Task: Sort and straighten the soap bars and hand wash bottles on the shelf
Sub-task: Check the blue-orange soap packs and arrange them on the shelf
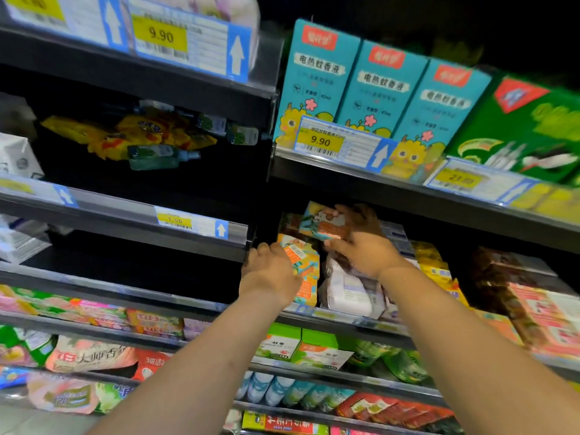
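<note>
Two hands [270, 271] [367, 252] hold two soap packs [303, 262] [320, 226].

The dark shelf [332, 317] carries orange-patterned soap boxes [306, 276] at its left end, a white pack [348, 293] just beside them, and yellow packs [428, 255] further right.

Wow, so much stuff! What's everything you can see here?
Teal boxes: three, teal, top right shelf.
Green box: one, green, right of the teal boxes.
Yellow packs: several, yellow, middle left shelf.
Bottles: about three, pale green, lying by the yellow packs.
Orange packet: one, orange, upright, middle right shelf.
Colourful packet: one, teal-orange, raised above it.
White packet: one, white-lilac, right of the orange packet.
Left hand: one, grips orange packet.
Right hand: one, holds colourful packet.
</note>
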